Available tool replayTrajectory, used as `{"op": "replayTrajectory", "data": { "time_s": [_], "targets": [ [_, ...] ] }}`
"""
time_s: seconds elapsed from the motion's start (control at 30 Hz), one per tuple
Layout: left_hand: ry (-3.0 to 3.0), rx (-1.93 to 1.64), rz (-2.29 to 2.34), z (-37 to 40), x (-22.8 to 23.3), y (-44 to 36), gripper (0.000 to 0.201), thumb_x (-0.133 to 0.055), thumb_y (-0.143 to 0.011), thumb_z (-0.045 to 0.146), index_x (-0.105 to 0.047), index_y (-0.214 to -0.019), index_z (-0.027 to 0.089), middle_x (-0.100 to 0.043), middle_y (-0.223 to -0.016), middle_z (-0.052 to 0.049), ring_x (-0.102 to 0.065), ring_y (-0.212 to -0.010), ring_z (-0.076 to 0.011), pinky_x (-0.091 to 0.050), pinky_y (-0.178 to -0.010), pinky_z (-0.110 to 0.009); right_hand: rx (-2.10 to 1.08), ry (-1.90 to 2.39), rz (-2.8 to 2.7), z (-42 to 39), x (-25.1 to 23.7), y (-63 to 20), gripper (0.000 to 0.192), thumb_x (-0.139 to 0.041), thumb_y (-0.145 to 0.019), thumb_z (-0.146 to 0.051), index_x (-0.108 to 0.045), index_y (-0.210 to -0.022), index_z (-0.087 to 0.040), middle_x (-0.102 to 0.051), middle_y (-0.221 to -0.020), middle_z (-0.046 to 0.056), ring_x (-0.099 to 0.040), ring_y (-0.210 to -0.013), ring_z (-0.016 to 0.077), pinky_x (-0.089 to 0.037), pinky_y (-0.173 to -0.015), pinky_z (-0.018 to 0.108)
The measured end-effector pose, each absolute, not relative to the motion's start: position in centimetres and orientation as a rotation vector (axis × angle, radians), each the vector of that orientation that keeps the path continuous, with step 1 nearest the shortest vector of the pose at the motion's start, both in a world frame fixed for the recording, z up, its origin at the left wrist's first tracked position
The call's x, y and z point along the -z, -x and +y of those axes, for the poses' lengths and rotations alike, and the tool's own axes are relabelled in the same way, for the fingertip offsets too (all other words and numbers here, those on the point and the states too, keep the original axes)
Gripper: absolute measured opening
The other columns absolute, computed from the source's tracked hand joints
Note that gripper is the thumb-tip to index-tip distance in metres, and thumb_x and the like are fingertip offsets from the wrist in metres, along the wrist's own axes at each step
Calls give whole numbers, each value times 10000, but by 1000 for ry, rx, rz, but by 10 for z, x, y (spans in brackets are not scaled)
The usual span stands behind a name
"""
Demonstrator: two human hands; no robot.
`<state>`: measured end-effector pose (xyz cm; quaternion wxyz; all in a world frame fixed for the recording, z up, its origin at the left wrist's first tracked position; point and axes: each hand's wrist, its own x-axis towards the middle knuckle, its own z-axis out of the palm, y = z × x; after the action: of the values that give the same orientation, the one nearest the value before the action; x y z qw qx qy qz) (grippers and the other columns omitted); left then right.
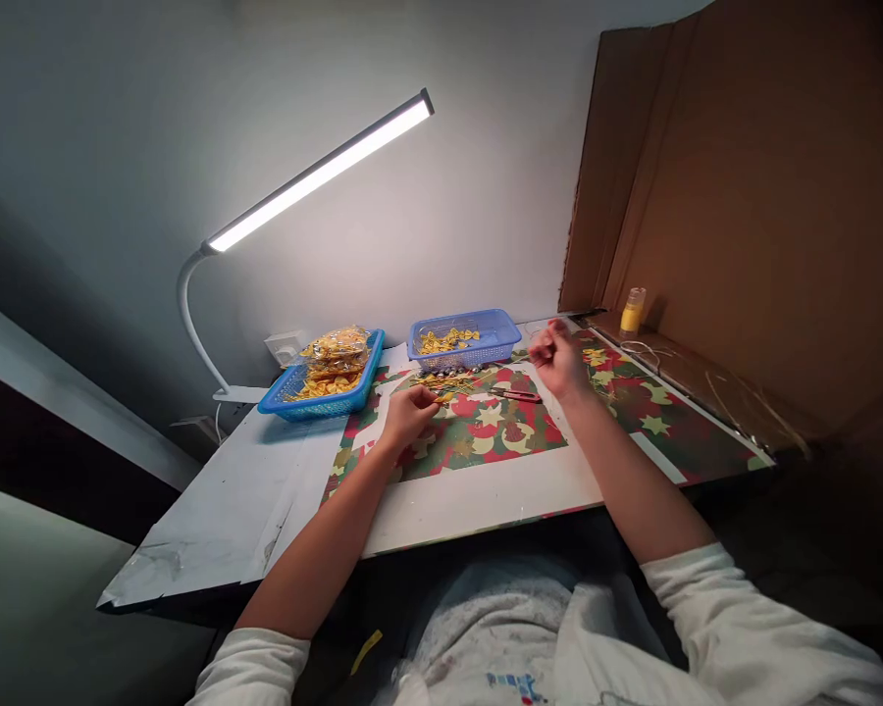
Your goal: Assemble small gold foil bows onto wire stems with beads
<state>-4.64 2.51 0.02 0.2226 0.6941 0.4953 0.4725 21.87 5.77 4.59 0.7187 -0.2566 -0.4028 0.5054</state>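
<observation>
Your white worktable (250,500) carries a star-patterned red-green paper sheet (486,431), two blue plastic baskets (324,387) (463,338) and a small yellow bottle (632,311).

The plastic mesh baskets (324,392) were blue, their small pieces (447,340) yellow. The patterned paper mat (500,431) showed red, green and cream stars.

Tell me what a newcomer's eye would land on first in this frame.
The lit bar lamp slants bright across the grey wall above the table. Under it, a red-and-green star-patterned sheet covers the tabletop, with two blue baskets of small yellow pieces at its far edge. The left hand pinches a small yellow piece on the sheet, while the right hand is raised in a closed fist beside a tall cardboard screen.
</observation>
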Motion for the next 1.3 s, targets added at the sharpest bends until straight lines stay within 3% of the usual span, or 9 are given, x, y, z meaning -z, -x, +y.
{"op": "replayTrajectory", "data": {
  "time_s": [0.13, 0.33, 0.5, 0.57, 0.67, 0.8, 1.0, 1.3],
  "targets": [
    [-1656, -1191, 1297, 29, 3, 47, 133, -725, -571, 248, -629, -611, 165, -675, -584, -17, -604, -520, -127, -441, -479, -212, -1007, 486, -800, 66, -47, -239, 286, -658, -807, -354, -406, -726, -245, -267, -519, -94, -293, -417, 73, -302, -423, 181],
    [-1473, -1087, 1227, 28, 5, 47, 275, -806, -517, 310, -615, -635, 152, -679, -592, -35, -624, -528, -139, -480, -494, -231, -975, 462, -739, 66, -44, -237, 275, -680, -781, -344, -422, -767, -249, -279, -547, -94, -281, -442, 70, -260, -426, 177],
    [-1255, -1047, 1151, 18, -3, 40, 359, -839, -513, 320, -654, -773, 155, -685, -639, -27, -641, -566, -143, -532, -539, -268, -939, 502, -806, 60, -47, -232, 266, -599, -806, -427, -394, -797, -257, -222, -555, -96, -214, -466, 90, -262, -463, 227],
    [-1166, -1050, 1147, 15, -6, 36, 346, -838, -518, 315, -655, -766, 157, -681, -647, -27, -648, -585, -144, -521, -530, -253, -987, 516, -884, 54, -45, -219, 281, -626, -771, -457, -454, -858, -252, -236, -558, -98, -226, -474, 88, -275, -479, 242],
    [-1086, -1045, 1128, 11, -9, 32, 337, -850, -506, 309, -648, -722, 147, -679, -653, -35, -656, -612, -142, -500, -529, -224, -1099, 572, -1091, 39, -34, -188, 422, -794, -588, -372, -581, -912, -206, -304, -548, -96, -270, -481, 76, -271, -482, 245],
    [-1076, -1027, 1052, 8, -10, 29, 353, -865, -502, 308, -667, -729, 124, -680, -671, -33, -642, -628, -107, -499, -600, -200, -1056, 799, -1644, 25, -15, -155, 444, -770, -612, -419, -668, -970, -178, -229, -527, -103, -224, -485, 67, -226, -481, 230],
    [-1059, -1005, 1045, 6, -10, 28, 312, -846, -541, 293, -690, -740, 111, -683, -676, -41, -620, -625, -92, -486, -620, -192, -806, 846, -1804, 25, 0, -150, 298, -705, -704, -420, -737, -826, -150, -333, -516, -63, -280, -505, 81, -213, -488, 240],
    [-954, -1061, 1043, 6, -8, 25, 283, -806, -589, 320, -660, -720, 116, -682, -677, -50, -638, -645, -107, -507, -644, -208, -742, 863, -1680, 24, 13, -139, 158, -718, -661, -307, -730, -734, -167, -390, -495, -61, -311, -507, 81, -233, -502, 236]
  ]
}}
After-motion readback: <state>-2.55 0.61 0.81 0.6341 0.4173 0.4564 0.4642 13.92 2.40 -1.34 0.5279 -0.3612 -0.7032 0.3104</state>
